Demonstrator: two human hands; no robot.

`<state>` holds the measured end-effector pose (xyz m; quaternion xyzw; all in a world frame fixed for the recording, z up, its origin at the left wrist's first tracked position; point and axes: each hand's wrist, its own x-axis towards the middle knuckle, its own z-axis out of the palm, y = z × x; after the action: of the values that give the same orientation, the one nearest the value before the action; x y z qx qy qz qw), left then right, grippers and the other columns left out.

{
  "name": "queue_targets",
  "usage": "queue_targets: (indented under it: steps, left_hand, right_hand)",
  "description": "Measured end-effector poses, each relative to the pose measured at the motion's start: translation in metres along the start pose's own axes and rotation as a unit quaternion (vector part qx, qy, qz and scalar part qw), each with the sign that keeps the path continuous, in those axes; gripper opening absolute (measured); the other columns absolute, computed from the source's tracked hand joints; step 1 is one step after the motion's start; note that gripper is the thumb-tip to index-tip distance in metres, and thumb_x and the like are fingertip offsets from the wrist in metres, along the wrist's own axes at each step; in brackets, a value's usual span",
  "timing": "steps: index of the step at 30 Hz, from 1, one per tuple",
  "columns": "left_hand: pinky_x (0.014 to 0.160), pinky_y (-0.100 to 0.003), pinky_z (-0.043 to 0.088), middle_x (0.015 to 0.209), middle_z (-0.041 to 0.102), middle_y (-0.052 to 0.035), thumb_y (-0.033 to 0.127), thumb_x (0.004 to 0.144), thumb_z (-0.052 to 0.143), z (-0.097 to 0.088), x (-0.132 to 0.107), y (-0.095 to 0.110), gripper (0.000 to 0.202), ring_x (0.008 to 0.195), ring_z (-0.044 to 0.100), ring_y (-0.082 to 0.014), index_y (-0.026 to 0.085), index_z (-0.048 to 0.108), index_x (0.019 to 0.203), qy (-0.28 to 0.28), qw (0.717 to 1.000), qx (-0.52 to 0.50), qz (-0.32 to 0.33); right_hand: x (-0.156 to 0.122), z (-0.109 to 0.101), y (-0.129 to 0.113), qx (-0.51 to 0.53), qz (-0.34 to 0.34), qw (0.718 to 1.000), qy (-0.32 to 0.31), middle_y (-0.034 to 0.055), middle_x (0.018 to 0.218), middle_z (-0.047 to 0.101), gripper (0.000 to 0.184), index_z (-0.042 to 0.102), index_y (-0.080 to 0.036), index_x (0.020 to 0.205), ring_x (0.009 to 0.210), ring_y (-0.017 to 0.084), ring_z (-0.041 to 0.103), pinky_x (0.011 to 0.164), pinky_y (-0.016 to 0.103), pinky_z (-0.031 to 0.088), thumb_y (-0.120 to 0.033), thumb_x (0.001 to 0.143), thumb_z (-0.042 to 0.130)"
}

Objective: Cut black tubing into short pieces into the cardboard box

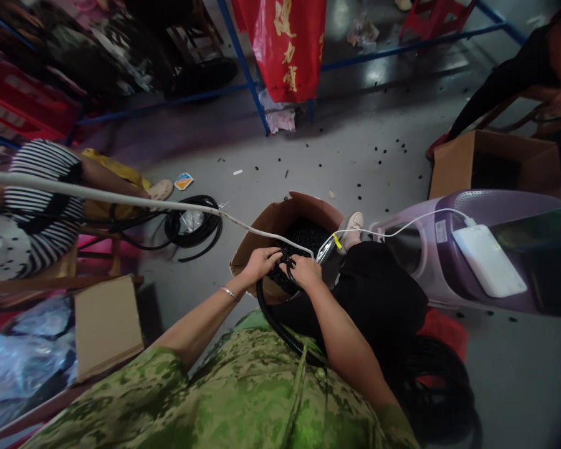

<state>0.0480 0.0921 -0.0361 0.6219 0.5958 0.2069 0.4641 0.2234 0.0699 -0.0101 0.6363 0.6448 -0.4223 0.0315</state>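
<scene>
Over an open cardboard box [262, 234] between my legs, my left hand [263, 263] is closed, its fingertips pinching a black flexible tube [267, 308]. Close beside it, my right hand [305, 272] is curled shut around a dark looped part that looks like the same tube. From my hands the tube bends down and runs across my lap. Many small black pieces [308, 236] fill the box. A shiny, silvery object [326, 251] shows by my right hand; its kind is unclear. A white cable [262, 232] passes just above both hands.
A white power bank [489, 260] lies on a purple plastic stool [449, 234] at right. Coiled black tubing [194, 227] rests on the floor at left, with another coil [442, 393] at lower right. People sit on both sides. Black bits litter the floor near a blue frame [257, 103].
</scene>
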Motion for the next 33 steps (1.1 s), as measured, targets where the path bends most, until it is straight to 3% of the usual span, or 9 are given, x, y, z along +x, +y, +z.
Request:
queue_targets:
  steps: [6, 14, 17, 21, 25, 29, 33]
  left_hand:
    - [0.052, -0.023, 0.036, 0.053, 0.056, 0.0016, 0.041, 0.082, 0.056, 0.003, 0.003, -0.006, 0.03, 0.049, 0.048, -0.0122, 0.017, 0.062, 0.064, -0.012, 0.999, 0.016, -0.05]
    - [0.043, -0.021, 0.03, 0.045, 0.049, 0.0035, 0.037, 0.083, 0.058, 0.015, 0.012, -0.012, 0.028, 0.04, 0.041, -0.0096, 0.017, 0.06, 0.064, -0.023, 0.984, -0.033, -0.172]
    - [0.044, -0.022, 0.03, 0.044, 0.049, 0.0034, 0.037, 0.084, 0.058, 0.012, 0.013, -0.013, 0.029, 0.04, 0.041, -0.0097, 0.017, 0.06, 0.063, -0.025, 0.986, -0.019, -0.163]
    - [0.049, -0.022, 0.033, 0.047, 0.052, 0.0028, 0.039, 0.084, 0.059, 0.004, 0.013, -0.015, 0.029, 0.044, 0.045, -0.0103, 0.015, 0.067, 0.068, -0.082, 0.993, 0.007, -0.088]
    - [0.052, -0.023, 0.035, 0.049, 0.054, 0.0027, 0.037, 0.084, 0.06, 0.004, 0.014, -0.017, 0.028, 0.047, 0.048, -0.0108, 0.014, 0.07, 0.072, -0.093, 0.994, 0.016, -0.057]
    - [0.048, -0.022, 0.032, 0.047, 0.052, 0.0029, 0.036, 0.082, 0.064, 0.015, 0.014, -0.021, 0.027, 0.043, 0.044, -0.0099, 0.015, 0.067, 0.064, -0.064, 0.99, -0.027, -0.121]
    - [0.044, -0.02, 0.027, 0.045, 0.05, 0.003, 0.032, 0.078, 0.071, 0.028, 0.013, -0.021, 0.028, 0.042, 0.04, -0.0078, 0.015, 0.063, 0.058, -0.027, 0.966, -0.14, -0.217]
  right_hand:
    - [0.001, 0.0, -0.002, -0.022, 0.01, 1.0, -0.014, 0.0116, 0.113, 0.076, 0.043, 0.076, -0.026, 0.114, 0.111, 0.029, 0.07, 0.089, 0.036, 0.053, -0.052, 0.094, 0.049]
    - [0.005, 0.002, 0.0, -0.047, 0.02, 0.998, -0.03, 0.0165, 0.114, 0.076, 0.041, 0.077, -0.02, 0.115, 0.111, 0.03, 0.07, 0.089, 0.036, 0.054, -0.046, 0.095, 0.052]
    - [0.005, 0.003, 0.001, -0.047, 0.018, 0.999, -0.022, 0.016, 0.114, 0.076, 0.044, 0.076, -0.021, 0.116, 0.111, 0.03, 0.07, 0.089, 0.037, 0.053, -0.049, 0.095, 0.051]
    - [0.004, 0.002, 0.002, -0.017, 0.021, 0.999, -0.021, 0.0135, 0.116, 0.076, 0.048, 0.075, -0.024, 0.118, 0.112, 0.031, 0.07, 0.089, 0.038, 0.054, -0.057, 0.094, 0.05]
    - [0.006, 0.002, 0.002, -0.002, 0.036, 0.999, -0.03, 0.0114, 0.116, 0.076, 0.043, 0.076, -0.026, 0.113, 0.112, 0.029, 0.07, 0.089, 0.036, 0.053, -0.055, 0.094, 0.05]
    - [0.011, 0.007, 0.005, -0.008, 0.048, 0.998, -0.029, 0.0137, 0.114, 0.076, 0.042, 0.077, -0.025, 0.115, 0.112, 0.028, 0.07, 0.089, 0.034, 0.053, -0.052, 0.094, 0.053]
    - [0.015, 0.01, 0.008, -0.02, 0.057, 0.997, -0.036, 0.017, 0.114, 0.075, 0.04, 0.077, -0.022, 0.116, 0.112, 0.029, 0.07, 0.088, 0.034, 0.053, -0.048, 0.093, 0.056]
